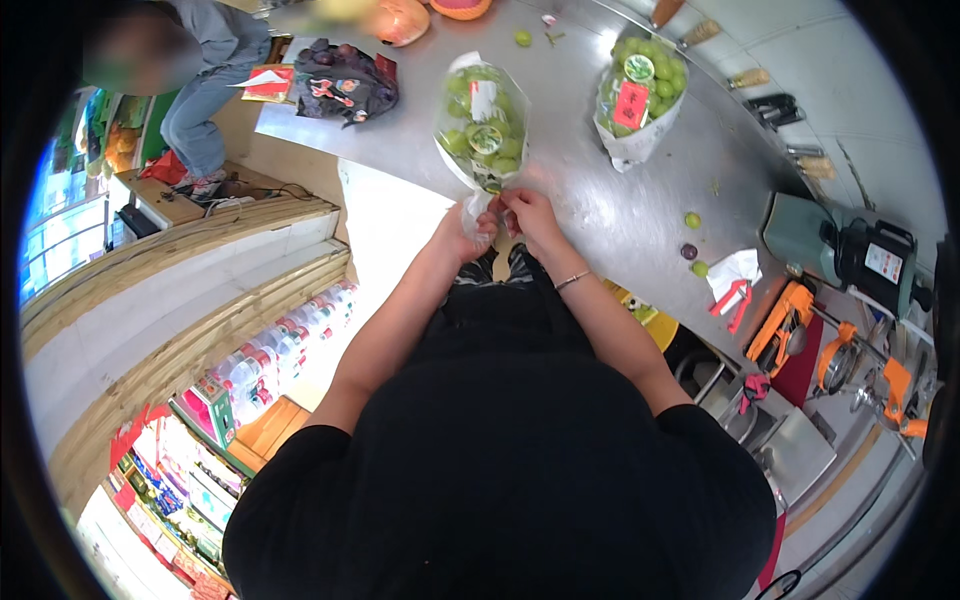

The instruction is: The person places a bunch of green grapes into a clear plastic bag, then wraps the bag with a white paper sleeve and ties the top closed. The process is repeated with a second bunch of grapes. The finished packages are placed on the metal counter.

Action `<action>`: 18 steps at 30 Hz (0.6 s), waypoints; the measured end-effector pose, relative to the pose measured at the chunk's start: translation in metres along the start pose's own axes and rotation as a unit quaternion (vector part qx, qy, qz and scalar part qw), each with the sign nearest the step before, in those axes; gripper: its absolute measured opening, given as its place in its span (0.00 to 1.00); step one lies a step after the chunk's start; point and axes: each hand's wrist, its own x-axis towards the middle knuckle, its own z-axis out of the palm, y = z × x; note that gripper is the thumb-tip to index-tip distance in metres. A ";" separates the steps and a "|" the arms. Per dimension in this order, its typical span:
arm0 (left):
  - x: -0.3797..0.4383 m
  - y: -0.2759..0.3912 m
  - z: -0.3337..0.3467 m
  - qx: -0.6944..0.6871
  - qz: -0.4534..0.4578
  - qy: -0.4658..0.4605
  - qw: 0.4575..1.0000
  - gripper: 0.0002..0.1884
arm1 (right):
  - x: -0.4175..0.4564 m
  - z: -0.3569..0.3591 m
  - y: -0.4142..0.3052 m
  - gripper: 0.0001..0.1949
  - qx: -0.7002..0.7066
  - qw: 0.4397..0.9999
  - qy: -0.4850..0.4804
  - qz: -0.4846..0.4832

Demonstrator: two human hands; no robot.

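Observation:
A clear-fronted bag of green grapes lies on the steel table in front of me, its gathered neck toward my body. My left hand grips the white, crumpled end of that bag. Close beside it, my right hand pinches at the twisted neck with thumb and fingertips; a small yellowish bit shows there, too small to name. A second bag of green grapes, bearing a red label and a round sticker, rests to the right, apart from both hands.
Dark grapes in a black printed bag lie at the left. Loose grapes and red-handled snips are at the right, near a grey-green machine. Knives line the wall. A seated person is at the upper left.

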 end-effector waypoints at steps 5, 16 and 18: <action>0.005 0.013 -0.006 -0.040 -0.109 -0.051 0.992 0.09 | 0.022 0.006 0.016 0.04 0.136 0.985 -0.015 0.105; -0.018 0.016 0.020 0.126 -0.071 0.036 0.989 0.13 | 0.000 0.033 -0.010 0.06 0.126 0.986 -0.031 0.106; -0.015 0.013 0.022 0.148 -0.069 0.050 0.985 0.12 | -0.001 0.029 -0.007 0.05 0.136 0.985 -0.026 0.102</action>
